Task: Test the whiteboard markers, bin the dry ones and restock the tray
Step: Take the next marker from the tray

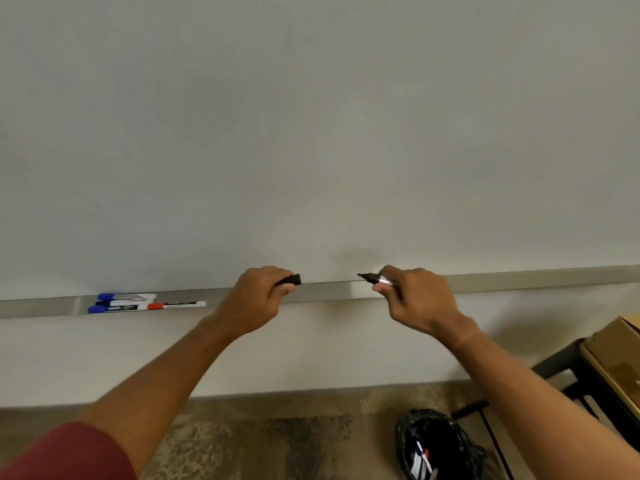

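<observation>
A dark red sleeve [65, 452] fills the bottom left corner. Further up, 4 markers [138, 303] lie in the tray [38, 306] under the whiteboard [311, 133]: 3 with blue caps and 1 with a red band, lying side by side and touching.

Near the middle, the left hand [256, 299] is curled round a black cap [291, 279], pinching it between thumb and fingers so its open end points right. A gap separates it from the black marker [375, 278], whose bare tip points left toward the cap. The right hand [415, 299] grips that marker by its silver barrel with curled fingers, just in front of the tray edge.

On the floor at lower right stands a bin [436, 445] lined with a black bag, with some markers inside. A cardboard box [620, 362] rests on a dark stand [561, 365] at the far right.
</observation>
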